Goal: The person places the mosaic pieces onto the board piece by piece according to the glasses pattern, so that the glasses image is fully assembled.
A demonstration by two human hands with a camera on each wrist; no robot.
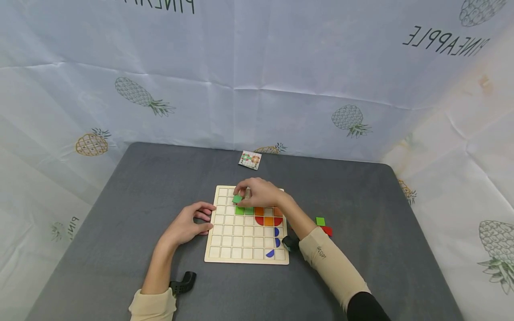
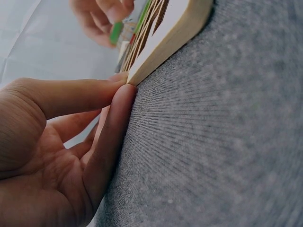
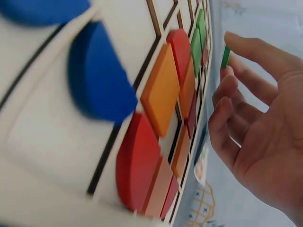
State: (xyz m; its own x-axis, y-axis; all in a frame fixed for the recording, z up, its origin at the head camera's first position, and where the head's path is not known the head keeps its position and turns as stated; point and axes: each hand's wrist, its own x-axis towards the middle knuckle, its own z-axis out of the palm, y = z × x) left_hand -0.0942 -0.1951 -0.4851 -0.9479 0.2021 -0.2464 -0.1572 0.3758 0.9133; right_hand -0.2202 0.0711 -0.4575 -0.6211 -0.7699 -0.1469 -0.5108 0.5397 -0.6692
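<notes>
A green tile [image 1: 237, 199] is sitting at the fingertips of the right hand [image 1: 259, 191], which is pinching it above the upper left part of the gridded board [image 1: 226, 241]. The left hand [image 1: 185, 225] is touching the gridded board's left edge, thumb and forefinger apart. A card [image 1: 250, 160] is lying beyond.
</notes>
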